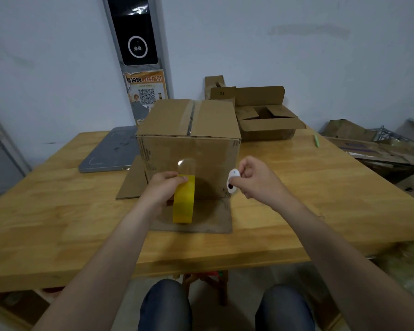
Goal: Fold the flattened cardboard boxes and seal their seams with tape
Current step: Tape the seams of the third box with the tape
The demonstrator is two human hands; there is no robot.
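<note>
Left hand grips the yellow tape roll, fingers curled over its upper rim, roll on edge just above the table. A clear free end of tape stands up from the roll by the thumb, probably peeled ready for the next strip.

Right hand pinches a small white tool with a black spot between thumb and curled fingers. It is likely a cutter, kept at hand for severing tape, though I cannot tell for sure.

Both hands hover in front of the folded cardboard box standing mid-table. Its top seam carries tape already. A front flap and a left flap lie splayed on the wooden table, so this box looks closed on one end only.

Behind it, to the right, sits an open box. A grey laptop lies to the left and a green pen far right.
</note>
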